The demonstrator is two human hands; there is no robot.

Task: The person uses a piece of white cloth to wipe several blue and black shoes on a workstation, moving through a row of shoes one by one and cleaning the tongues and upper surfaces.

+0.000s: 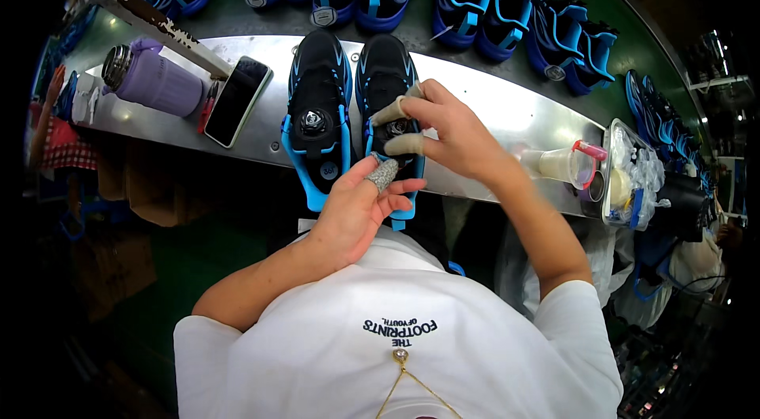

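While the left hand [356,209] is steadying the right-hand shoe [388,102] at frame centre on the metal surface [491,106], the right hand [443,130] is pinching its dial — grip closed. Next move, by judgement — turning it with fingertip control.

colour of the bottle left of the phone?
The bottle is lilac purple with a silver metal cap, lying on its side; seen in the head view.

Left hand [356,201] palm-up, fingers curled; right hand [447,130] arched, fingers pinched, fingertips capped.
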